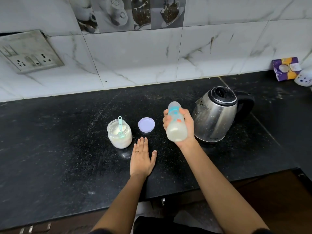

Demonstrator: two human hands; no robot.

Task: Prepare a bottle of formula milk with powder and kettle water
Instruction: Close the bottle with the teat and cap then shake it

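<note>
My right hand (187, 127) grips a capped baby bottle (176, 123) with milky liquid in it, held tilted above the black counter with its base toward me. My left hand (141, 157) lies flat on the counter (59, 149), fingers straight, holding nothing. Just left of its fingertips stands an open powder jar (120, 134) with a teal scoop (120, 124) sticking out of the powder. The jar's lilac lid (146, 124) lies flat between jar and bottle. A steel kettle (216, 114) with a black lid and handle stands right behind my right hand.
A tiled wall runs along the back of the counter, with a socket plate (30, 51) at the left. A purple and yellow packet (286, 68) and a white object (303, 78) sit at the far right. The counter's front edge runs near my forearms.
</note>
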